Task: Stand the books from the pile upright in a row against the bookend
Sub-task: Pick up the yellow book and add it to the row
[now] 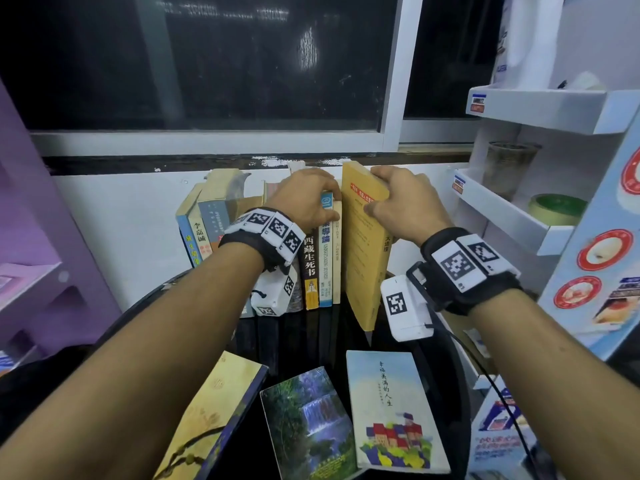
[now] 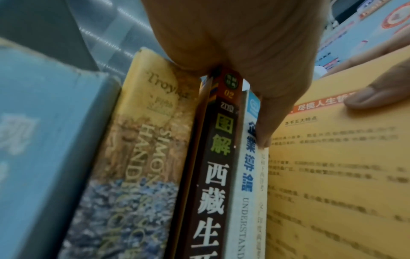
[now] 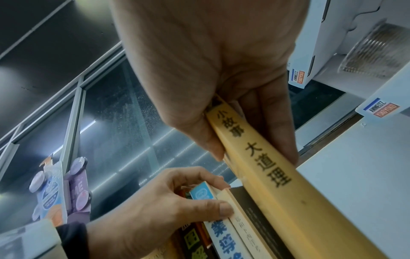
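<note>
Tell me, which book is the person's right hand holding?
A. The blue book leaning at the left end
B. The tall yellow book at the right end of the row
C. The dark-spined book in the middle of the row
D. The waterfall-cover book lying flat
B: the right hand grips the top of the tall yellow book, thumb on its cover, while the left hand steadies the upright row.

The right hand (image 3: 221, 84) pinches a tilted yellow book (image 3: 264, 177) at its spine top; below, the left hand (image 3: 159, 206) presses its thumb against upright books (image 3: 221, 233) just beside it.
</note>
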Demonstrator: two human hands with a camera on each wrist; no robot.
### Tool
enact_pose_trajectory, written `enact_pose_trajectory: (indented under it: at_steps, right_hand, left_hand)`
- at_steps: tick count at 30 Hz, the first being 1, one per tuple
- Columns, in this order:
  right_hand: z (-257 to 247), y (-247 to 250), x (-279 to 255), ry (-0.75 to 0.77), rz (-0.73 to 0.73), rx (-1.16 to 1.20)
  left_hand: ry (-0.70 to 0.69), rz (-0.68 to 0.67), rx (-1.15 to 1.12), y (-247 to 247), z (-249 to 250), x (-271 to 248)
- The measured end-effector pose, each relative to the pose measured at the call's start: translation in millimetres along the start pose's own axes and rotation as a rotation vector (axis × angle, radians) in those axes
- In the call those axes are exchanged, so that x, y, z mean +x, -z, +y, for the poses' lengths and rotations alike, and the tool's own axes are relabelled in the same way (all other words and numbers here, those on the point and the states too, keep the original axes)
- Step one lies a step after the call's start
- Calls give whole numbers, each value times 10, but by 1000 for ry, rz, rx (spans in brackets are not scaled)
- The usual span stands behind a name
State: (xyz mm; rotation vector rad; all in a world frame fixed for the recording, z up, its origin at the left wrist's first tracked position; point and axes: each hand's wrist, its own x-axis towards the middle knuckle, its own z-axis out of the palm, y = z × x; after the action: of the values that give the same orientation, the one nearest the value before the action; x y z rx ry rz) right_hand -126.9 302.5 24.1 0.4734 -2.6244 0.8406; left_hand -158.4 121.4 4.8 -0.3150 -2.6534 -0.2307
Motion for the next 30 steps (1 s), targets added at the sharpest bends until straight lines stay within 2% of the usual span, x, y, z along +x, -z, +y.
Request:
enact_pose_trajectory:
  at_steps: [3, 10, 26, 30]
  right_hand:
    - [31, -63, 18, 5, 22, -2]
    - [77, -242, 131, 27, 35, -18]
    - [148, -598, 470, 20, 3, 96]
    - [142, -587, 509, 21, -87, 142]
  left_hand:
    - [-5, 41, -78, -1, -4, -7]
    - [-1, 42, -185, -10, -38, -11]
    - [-20, 33, -142, -16, -111, 12]
    - [-15, 23, -139, -10, -104, 4]
